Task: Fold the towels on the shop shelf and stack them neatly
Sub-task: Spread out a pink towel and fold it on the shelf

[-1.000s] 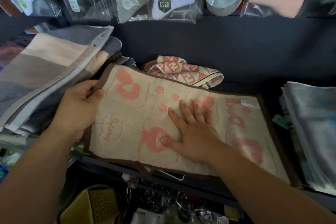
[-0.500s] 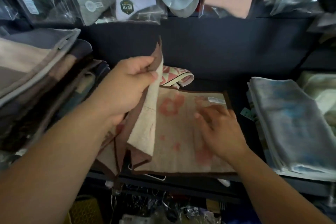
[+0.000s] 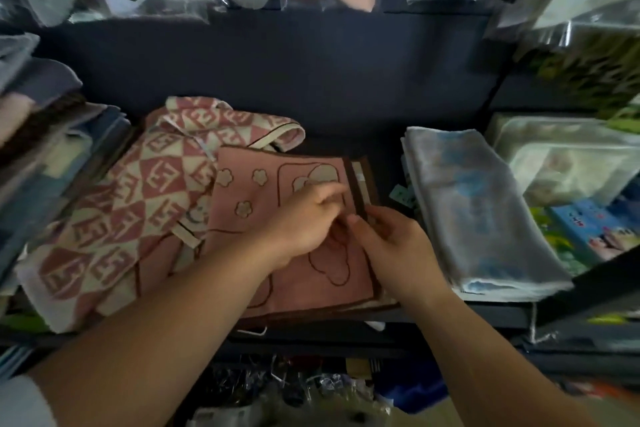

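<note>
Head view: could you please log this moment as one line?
pink towel folded on shelf | left hand and right hand pinching its brown right edge | checked towel unfolded, left

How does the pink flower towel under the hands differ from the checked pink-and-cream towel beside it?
The pink flower towel lies flat and folded square, brown-edged, with both hands on it; the checked towel lies loose and rumpled, untouched. The flower towel is mostly plain pink with a few outline drawings; the checked towel carries a dense diamond-and-letter pattern. The checked towel spreads wider. Both share pink and cream colours and the same shelf.
</note>
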{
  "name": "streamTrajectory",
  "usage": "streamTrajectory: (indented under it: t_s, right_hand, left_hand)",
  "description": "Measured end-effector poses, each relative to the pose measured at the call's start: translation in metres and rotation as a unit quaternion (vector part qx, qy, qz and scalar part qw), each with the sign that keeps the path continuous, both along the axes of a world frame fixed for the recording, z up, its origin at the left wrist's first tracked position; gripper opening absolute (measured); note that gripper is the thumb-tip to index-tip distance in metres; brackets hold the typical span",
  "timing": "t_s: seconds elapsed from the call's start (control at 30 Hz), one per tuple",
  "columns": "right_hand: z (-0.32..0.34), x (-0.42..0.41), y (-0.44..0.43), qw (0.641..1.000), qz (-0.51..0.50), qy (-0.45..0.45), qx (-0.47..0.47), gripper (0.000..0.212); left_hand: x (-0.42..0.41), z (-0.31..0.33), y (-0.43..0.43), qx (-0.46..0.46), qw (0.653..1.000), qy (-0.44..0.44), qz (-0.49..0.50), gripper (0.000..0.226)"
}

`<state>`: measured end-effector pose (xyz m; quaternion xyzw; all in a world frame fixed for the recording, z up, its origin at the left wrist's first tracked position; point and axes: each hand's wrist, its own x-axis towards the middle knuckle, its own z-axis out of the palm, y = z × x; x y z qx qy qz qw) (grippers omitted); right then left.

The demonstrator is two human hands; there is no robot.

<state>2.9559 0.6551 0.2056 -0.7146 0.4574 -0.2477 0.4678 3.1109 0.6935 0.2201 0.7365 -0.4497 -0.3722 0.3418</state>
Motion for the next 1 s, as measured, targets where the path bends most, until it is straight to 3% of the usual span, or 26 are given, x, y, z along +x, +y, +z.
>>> streamTrajectory:
  t_s: [0.07,0.13,0.23,0.3,0.5,0.63,0.77,1.0]
  right_hand:
    - [0.001,0.003,-0.002,1.0,0.003,0.018,-0.011,0.041]
    - [-0.001,0.006,-0.003,0.999,0.011,0.028,-0.029,0.033]
    - [-0.005,0.008,-0.006,0.997,0.021,0.049,-0.062,0.024]
    - [-0.005,0.007,-0.007,0.996,0.025,0.041,-0.073,0.027]
    - [0.018,-0.007,-0.008,0.992,0.014,-0.005,-0.122,0.031]
    - [0.024,-0.017,-0.007,0.961,0.065,0.171,-0.209,0.021]
    - [0.025,-0.011,-0.001,0.904,0.12,0.361,-0.197,0.021]
    - [0.026,-0.003,0.008,0.87,0.122,0.435,-0.196,0.023]
  left_hand:
    - [0.01,0.002,0.014,-0.045,0.998,-0.048,0.013,0.038]
    - [0.022,0.004,0.03,-0.085,0.989,-0.116,0.032,0.035]
    - [0.042,0.0,0.055,-0.104,0.945,-0.304,0.055,0.039]
    - [0.055,-0.008,0.067,-0.093,0.92,-0.377,0.046,0.05]
    - [0.062,-0.025,0.081,-0.035,0.92,-0.39,-0.017,0.078]
    - [0.055,-0.029,0.08,0.048,0.921,-0.381,-0.061,0.093]
    - [0.049,-0.034,0.076,0.092,0.908,-0.401,-0.079,0.099]
    - [0.047,-0.037,0.077,0.088,0.909,-0.4,-0.071,0.101]
